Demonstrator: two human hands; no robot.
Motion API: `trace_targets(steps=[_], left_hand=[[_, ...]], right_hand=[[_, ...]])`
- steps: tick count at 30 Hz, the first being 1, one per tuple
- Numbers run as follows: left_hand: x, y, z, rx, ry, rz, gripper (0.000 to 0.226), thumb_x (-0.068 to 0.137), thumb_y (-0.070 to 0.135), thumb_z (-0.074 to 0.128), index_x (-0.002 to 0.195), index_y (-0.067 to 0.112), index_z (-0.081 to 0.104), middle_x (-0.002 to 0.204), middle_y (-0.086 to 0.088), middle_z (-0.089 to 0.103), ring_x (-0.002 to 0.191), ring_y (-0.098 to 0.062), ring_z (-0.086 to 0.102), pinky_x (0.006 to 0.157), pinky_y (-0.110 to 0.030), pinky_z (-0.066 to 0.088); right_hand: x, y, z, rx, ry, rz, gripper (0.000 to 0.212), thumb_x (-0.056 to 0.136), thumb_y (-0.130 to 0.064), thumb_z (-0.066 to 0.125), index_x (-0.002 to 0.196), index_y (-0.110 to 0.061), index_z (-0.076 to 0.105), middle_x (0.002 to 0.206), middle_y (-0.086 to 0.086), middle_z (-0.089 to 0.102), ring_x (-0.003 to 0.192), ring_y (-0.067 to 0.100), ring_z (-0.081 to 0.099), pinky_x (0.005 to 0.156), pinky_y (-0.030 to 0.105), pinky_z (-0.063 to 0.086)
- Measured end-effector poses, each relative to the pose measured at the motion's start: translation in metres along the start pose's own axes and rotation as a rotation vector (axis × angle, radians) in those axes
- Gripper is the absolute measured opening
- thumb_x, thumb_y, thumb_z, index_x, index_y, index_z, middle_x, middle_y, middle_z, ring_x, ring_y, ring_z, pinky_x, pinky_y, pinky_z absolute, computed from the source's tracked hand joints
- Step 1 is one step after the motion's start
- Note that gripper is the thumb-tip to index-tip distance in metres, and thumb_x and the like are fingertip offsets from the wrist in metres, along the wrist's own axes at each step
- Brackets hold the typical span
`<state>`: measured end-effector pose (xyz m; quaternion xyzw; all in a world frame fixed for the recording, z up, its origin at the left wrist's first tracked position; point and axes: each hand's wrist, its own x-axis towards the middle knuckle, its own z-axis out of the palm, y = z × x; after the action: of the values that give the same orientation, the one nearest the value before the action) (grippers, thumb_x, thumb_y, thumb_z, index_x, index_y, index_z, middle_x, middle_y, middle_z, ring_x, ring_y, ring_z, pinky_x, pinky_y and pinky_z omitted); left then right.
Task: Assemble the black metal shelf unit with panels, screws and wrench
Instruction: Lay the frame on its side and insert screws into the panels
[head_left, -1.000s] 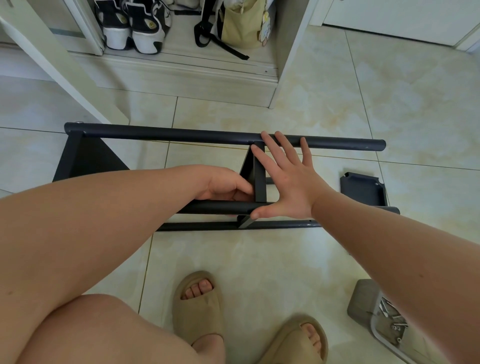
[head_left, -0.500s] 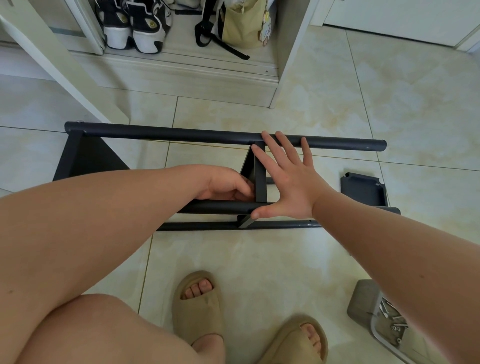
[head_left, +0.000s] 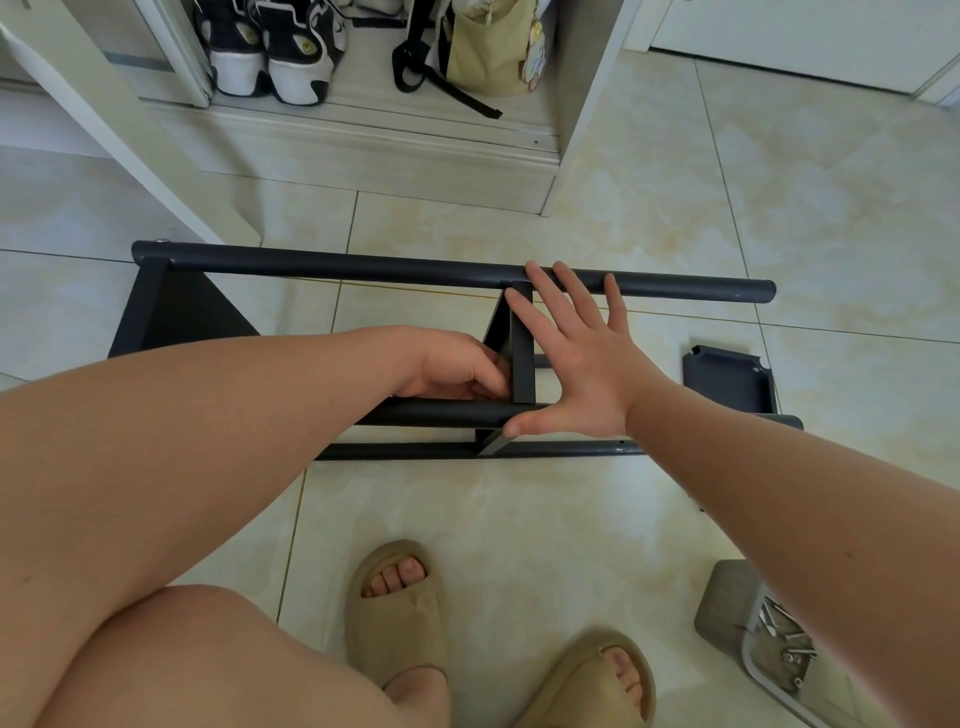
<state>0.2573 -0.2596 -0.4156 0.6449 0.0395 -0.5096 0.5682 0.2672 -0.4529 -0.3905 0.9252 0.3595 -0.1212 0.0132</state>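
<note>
The black shelf frame lies on its side on the tiled floor, its far tube (head_left: 363, 265) and near tube (head_left: 441, 413) running left to right. A narrow middle panel (head_left: 522, 364) stands between them. My right hand (head_left: 582, 364) presses flat against the panel's right side, fingers straight and reaching the far tube, thumb on the near tube. My left hand (head_left: 457, 366) is curled at the panel's left face just above the near tube; what its fingertips pinch is hidden. An end panel (head_left: 171, 312) closes the frame's left end.
A loose black panel (head_left: 727, 379) lies on the floor to the right. A grey tray (head_left: 779, 644) with several screws sits at the lower right. My feet in beige slippers (head_left: 395, 613) are near the frame. A cabinet with shoes (head_left: 270, 52) and a bag (head_left: 483, 47) stands behind.
</note>
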Motion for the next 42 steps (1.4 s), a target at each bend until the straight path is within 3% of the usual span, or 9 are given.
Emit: trace_targets(steps=[6,10,14,23,27,31,36,40,42], left_hand=[[0.0021,-0.0023,-0.0005,0.042,-0.007,-0.095,0.018,0.097,0.02,0.056,0.11,0.014,0.068,0.093,-0.003,0.069,0.089,-0.018,0.062,0.083,-0.034,0.052],[0.0019,-0.0004,0.0018,0.082,0.062,-0.013,0.01,0.094,0.009,0.059,0.095,0.011,0.069,0.083,-0.003,0.072,0.081,-0.016,0.066,0.086,-0.029,0.051],[0.0012,0.0005,0.0018,0.051,0.052,-0.004,0.019,0.094,0.002,0.055,0.08,0.011,0.063,0.062,0.003,0.067,0.062,-0.009,0.064,0.071,-0.024,0.047],[0.0028,-0.0029,-0.0002,0.052,0.02,-0.119,0.025,0.095,0.022,0.059,0.116,0.011,0.068,0.102,-0.007,0.069,0.093,-0.02,0.062,0.08,-0.033,0.052],[0.0045,-0.0005,0.0005,0.086,0.083,-0.039,0.008,0.092,0.008,0.06,0.095,0.008,0.068,0.083,-0.005,0.071,0.08,-0.018,0.065,0.077,-0.026,0.051],[0.0016,0.0008,0.0007,0.047,0.044,-0.013,0.014,0.093,0.002,0.057,0.085,0.01,0.066,0.071,0.0,0.069,0.072,-0.013,0.064,0.076,-0.024,0.051],[0.0003,-0.0021,-0.0017,-0.013,0.005,0.0,0.017,0.092,0.001,0.055,0.095,0.01,0.069,0.089,-0.005,0.07,0.09,-0.019,0.064,0.101,-0.035,0.047],[0.0031,-0.0037,-0.0013,0.021,-0.003,-0.049,0.029,0.082,0.022,0.066,0.109,0.012,0.073,0.11,-0.012,0.071,0.103,-0.022,0.063,0.105,-0.04,0.045],[0.003,-0.0013,-0.0004,0.077,0.019,-0.048,0.019,0.088,0.019,0.066,0.104,0.012,0.072,0.105,-0.011,0.071,0.099,-0.022,0.064,0.102,-0.041,0.047]], right_hand=[[0.0004,0.0003,0.001,-0.001,0.003,-0.002,0.134,0.056,-0.103,0.028,0.161,-0.028,-0.01,0.168,0.001,-0.021,0.154,0.027,-0.021,0.119,0.065,-0.013],[0.0007,0.0008,0.0022,-0.001,0.008,-0.007,0.136,0.055,-0.106,0.024,0.161,-0.028,-0.009,0.168,0.002,-0.02,0.154,0.027,-0.02,0.118,0.065,-0.012],[0.0007,0.0011,0.0018,-0.005,0.008,-0.01,0.136,0.053,-0.107,0.014,0.161,-0.028,-0.01,0.168,0.002,-0.02,0.154,0.027,-0.02,0.119,0.065,-0.012],[0.0005,0.0003,0.0003,-0.001,0.0,-0.002,0.134,0.056,-0.103,0.028,0.161,-0.028,-0.009,0.168,0.001,-0.021,0.153,0.027,-0.022,0.119,0.064,-0.013],[0.0005,0.0005,0.0001,0.002,0.0,0.0,0.134,0.056,-0.103,0.028,0.161,-0.028,-0.009,0.168,0.001,-0.022,0.153,0.027,-0.022,0.118,0.064,-0.014],[0.0002,0.0002,0.0001,0.004,0.0,0.0,0.134,0.057,-0.103,0.029,0.161,-0.028,-0.009,0.167,0.001,-0.022,0.153,0.026,-0.023,0.119,0.064,-0.014],[0.0001,0.0003,0.0,0.001,0.001,0.002,0.134,0.057,-0.103,0.029,0.161,-0.028,-0.008,0.168,0.001,-0.021,0.154,0.027,-0.021,0.119,0.064,-0.013],[0.0006,0.0005,0.0004,-0.009,-0.008,0.003,0.134,0.057,-0.103,0.028,0.161,-0.028,-0.01,0.167,0.001,-0.022,0.153,0.027,-0.022,0.119,0.064,-0.013],[0.0007,0.0006,0.0002,-0.009,-0.008,0.003,0.134,0.057,-0.103,0.028,0.161,-0.028,-0.009,0.168,0.001,-0.022,0.154,0.028,-0.022,0.119,0.065,-0.013]])
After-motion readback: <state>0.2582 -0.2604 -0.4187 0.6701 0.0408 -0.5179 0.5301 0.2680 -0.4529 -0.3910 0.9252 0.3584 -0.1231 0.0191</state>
